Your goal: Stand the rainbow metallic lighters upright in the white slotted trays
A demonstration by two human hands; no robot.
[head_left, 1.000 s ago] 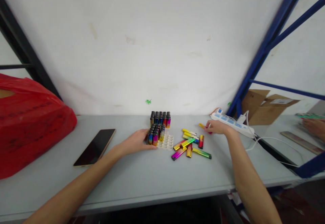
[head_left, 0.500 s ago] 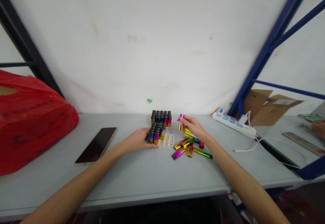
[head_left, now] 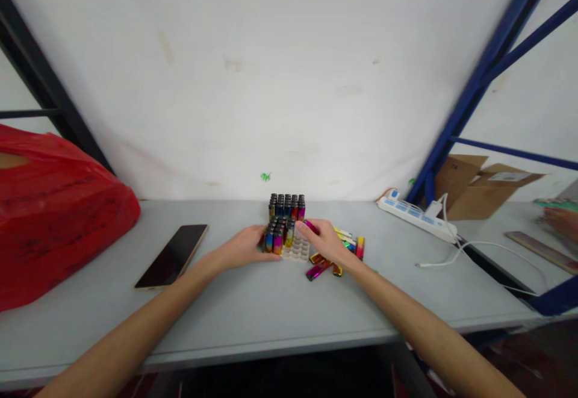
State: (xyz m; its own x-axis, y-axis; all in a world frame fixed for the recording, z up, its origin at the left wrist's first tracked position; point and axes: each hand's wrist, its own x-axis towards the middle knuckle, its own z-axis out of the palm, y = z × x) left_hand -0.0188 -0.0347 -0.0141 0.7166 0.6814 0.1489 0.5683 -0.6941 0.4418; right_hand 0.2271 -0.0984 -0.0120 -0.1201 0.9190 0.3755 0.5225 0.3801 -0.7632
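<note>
Upright metallic lighters [head_left: 277,242] fill the left part of a pale tray with round holes [head_left: 296,250]. My left hand [head_left: 246,246] is wrapped round the left side of this group, thumb along the tray's front. Over the tray's right part, my right hand [head_left: 324,239] pinches a magenta lighter [head_left: 310,226], tilted, its lower part hidden by the fingers. Behind stands a second block of upright lighters [head_left: 287,206]. Loose lighters [head_left: 318,270] lie in a pile right of the tray, partly covered by my right hand and forearm.
A phone [head_left: 172,257] and a red plastic bag [head_left: 67,217] are on the left of the table [head_left: 253,314]. To the right are a white power strip [head_left: 418,218] with cables, a cardboard box [head_left: 481,190] and a blue frame [head_left: 469,91]. Another person's hand [head_left: 562,222] shows at the far right.
My right hand has moved left from above the pile to the tray, carrying the magenta lighter, which now tilts. My left hand stays at the lighter group.
</note>
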